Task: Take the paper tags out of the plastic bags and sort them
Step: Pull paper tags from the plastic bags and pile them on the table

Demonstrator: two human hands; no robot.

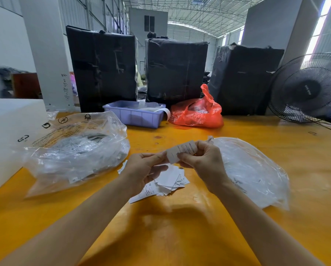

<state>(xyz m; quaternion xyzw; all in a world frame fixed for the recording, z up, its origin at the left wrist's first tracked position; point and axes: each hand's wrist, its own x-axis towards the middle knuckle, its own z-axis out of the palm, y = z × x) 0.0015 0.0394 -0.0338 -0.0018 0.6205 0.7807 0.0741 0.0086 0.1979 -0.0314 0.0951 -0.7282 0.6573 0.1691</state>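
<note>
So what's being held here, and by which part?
A paper tag, above the tag pile. The right hand pinches its right side; the left hand pinches its left edge.

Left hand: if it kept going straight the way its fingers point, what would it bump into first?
The left hand points right, toward the paper tag pinched between both hands, so it would likely meet the right hand just behind that tag. Beyond lies the clear plastic bag. Depth is hard to judge from one view.
</note>
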